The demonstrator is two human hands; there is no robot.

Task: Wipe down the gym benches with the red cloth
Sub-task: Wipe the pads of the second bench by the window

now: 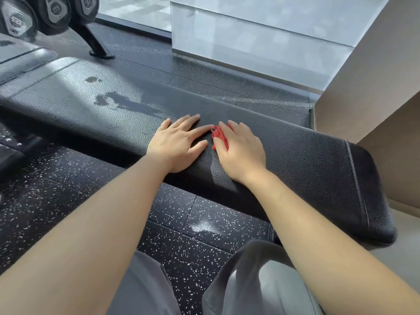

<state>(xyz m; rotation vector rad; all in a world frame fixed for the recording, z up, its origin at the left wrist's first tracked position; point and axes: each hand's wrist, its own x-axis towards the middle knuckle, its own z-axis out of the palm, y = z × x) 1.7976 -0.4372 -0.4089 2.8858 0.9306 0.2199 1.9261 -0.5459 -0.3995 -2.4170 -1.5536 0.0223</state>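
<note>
A long black padded gym bench (306,155) runs across the view from upper left to lower right. Near its middle, my right hand (241,151) lies flat on the pad, pressing a bunched red cloth (219,136) under its palm and fingers; only the cloth's left edge shows. My left hand (179,142) rests flat on the pad just to the left, fingers spread, its fingertips close to the cloth. A wet patch (127,104) shines on the bench beyond my left hand.
A second black bench pad (20,57) sits at the far left. Dumbbells (52,10) on a rack stand at the top left. Speckled black rubber flooring (68,189) surrounds the bench. A glass panel (250,37) and a beige wall (375,76) close the far right.
</note>
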